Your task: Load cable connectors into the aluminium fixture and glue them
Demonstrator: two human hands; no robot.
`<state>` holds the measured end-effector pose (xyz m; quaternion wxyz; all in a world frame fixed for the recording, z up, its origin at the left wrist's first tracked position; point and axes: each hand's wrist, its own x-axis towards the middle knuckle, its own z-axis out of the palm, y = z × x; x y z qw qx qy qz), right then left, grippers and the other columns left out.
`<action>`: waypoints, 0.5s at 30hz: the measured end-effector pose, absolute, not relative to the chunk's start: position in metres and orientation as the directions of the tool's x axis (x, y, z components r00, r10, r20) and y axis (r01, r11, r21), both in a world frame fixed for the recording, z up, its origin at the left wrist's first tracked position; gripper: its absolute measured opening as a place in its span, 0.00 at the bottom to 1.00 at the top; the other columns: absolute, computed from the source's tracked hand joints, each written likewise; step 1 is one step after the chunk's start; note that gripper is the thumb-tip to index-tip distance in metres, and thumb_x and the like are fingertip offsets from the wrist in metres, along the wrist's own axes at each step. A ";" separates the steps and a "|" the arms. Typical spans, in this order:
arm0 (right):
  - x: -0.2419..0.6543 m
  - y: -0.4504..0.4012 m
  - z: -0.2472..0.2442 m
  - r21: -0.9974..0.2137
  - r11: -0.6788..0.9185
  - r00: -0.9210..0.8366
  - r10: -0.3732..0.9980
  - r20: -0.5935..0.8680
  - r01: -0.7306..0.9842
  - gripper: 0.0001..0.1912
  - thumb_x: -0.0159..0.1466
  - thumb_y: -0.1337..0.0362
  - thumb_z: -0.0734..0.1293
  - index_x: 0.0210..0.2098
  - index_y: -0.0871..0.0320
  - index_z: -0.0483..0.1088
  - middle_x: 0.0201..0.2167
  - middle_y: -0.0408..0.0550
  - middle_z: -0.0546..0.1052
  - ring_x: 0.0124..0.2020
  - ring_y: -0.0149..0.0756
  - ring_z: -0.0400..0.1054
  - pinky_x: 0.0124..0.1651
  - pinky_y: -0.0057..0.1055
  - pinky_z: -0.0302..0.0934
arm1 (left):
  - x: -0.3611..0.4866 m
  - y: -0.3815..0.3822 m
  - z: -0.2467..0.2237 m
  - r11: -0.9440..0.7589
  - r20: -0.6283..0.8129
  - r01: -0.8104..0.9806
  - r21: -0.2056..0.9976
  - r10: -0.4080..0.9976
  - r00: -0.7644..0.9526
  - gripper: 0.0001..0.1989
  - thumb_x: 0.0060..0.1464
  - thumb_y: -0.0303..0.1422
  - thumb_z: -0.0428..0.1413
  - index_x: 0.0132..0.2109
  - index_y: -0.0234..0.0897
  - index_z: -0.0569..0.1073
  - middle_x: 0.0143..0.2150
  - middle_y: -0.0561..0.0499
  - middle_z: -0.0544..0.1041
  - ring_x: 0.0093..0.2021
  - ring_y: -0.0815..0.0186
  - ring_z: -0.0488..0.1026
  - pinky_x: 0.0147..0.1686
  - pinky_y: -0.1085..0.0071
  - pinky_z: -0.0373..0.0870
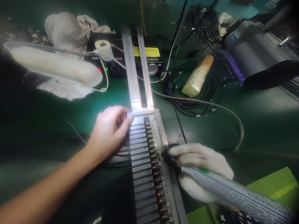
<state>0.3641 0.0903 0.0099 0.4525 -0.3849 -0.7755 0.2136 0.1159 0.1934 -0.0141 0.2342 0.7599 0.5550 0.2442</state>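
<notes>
Head camera view: the long silver metal fixture lies lengthwise before me, its slots carrying black cables that come in from its left, with a row of small copper-and-metal connectors along its right part. At its far left corner, my bare left hand rests thumb and forefinger against the metal; whether they squeeze it, I cannot tell. On its right side, my white-gloved right hand is closed around a pale printed tube whose black tip meets the fixture's right rail. Beyond the fixture, to its left, sits a black control box; right of its far end are a plastic-wrapped brown handle and, farther right, a grey rounded machine.
</notes>
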 end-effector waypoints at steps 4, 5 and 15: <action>0.363 0.093 0.010 -0.696 0.612 -0.267 0.791 0.551 0.377 0.10 0.56 0.72 0.70 0.38 0.61 0.74 0.36 0.53 0.81 0.37 0.41 0.79 0.40 0.33 0.78 | 0.117 0.194 -0.014 -0.266 0.105 0.734 0.625 0.960 0.259 0.11 0.59 0.41 0.53 0.40 0.38 0.73 0.32 0.51 0.72 0.33 0.62 0.69 0.28 0.68 0.62; 0.363 0.093 0.010 -0.693 0.619 -0.260 0.785 0.562 0.370 0.09 0.56 0.72 0.70 0.38 0.61 0.74 0.35 0.53 0.81 0.37 0.41 0.79 0.41 0.32 0.78 | 0.117 0.194 -0.014 -0.267 0.105 0.733 0.626 0.960 0.261 0.11 0.59 0.40 0.53 0.40 0.38 0.73 0.32 0.51 0.72 0.33 0.62 0.69 0.28 0.68 0.62; 0.363 0.092 0.011 -0.699 0.617 -0.262 0.787 0.559 0.362 0.08 0.56 0.74 0.69 0.36 0.63 0.74 0.33 0.54 0.81 0.37 0.39 0.79 0.40 0.29 0.77 | 0.116 0.193 -0.014 -0.280 0.119 0.725 0.630 0.957 0.266 0.10 0.60 0.39 0.53 0.40 0.38 0.73 0.31 0.52 0.71 0.32 0.63 0.68 0.30 0.68 0.62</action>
